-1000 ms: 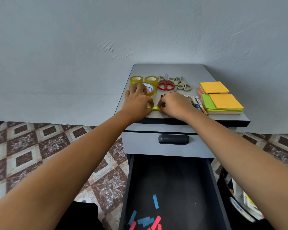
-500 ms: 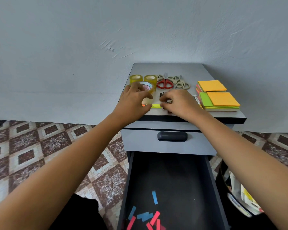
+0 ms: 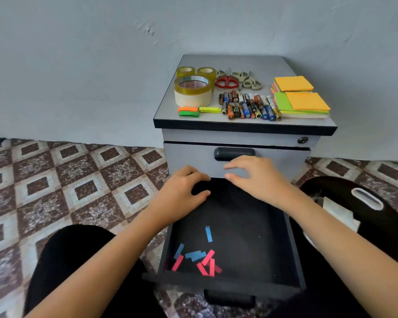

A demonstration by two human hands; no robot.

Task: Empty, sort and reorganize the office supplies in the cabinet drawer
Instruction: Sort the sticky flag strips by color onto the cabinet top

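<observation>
1. Left grip (image 3: 184,191), right grip (image 3: 255,177): both empty, fingers loosely curled, over drawer (image 3: 251,237) rear.
2. Paper strips (image 3: 199,258) at drawer front-left, toward body; long axes scattered every way.
3. Left grip nearer; likely the one to reach back.

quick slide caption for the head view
Empty left hand and right hand hover over the open drawer with loose paper strips; tape, scissors, batteries, sticky notes sorted on cabinet top.
</observation>
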